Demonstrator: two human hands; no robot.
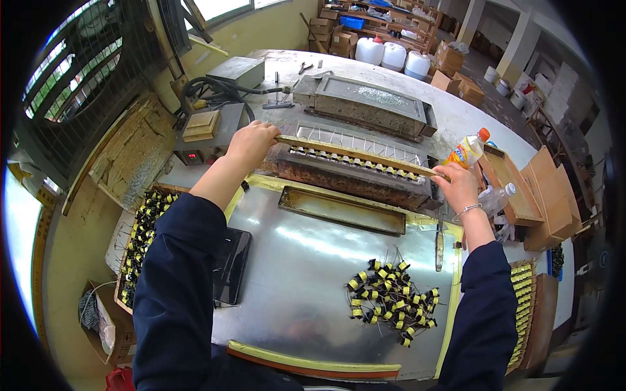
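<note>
A long narrow bar (365, 155) is held level between my two hands, over a rusty metal trough (352, 184). My left hand (255, 140) is closed on its left end, and my right hand (459, 186) pinches the right end. A row of small yellow-and-black wire coils (355, 162) lines the bar, with thin leads standing up behind it. Nearer me, a shallow rectangular metal tray (342, 226) lies on the shiny metal sheet (293, 313). A loose pile of similar coils (394, 296) rests on the sheet's right part.
A black tablet-like device (235, 267) lies by my left forearm, a flat-bladed tool (439, 247) near my right. A second metal trough (368, 104) stands behind. Bottles (467, 150) and cardboard boxes (554, 195) crowd the right; a control box (212, 133) and a coil-filled box (147, 228) are left.
</note>
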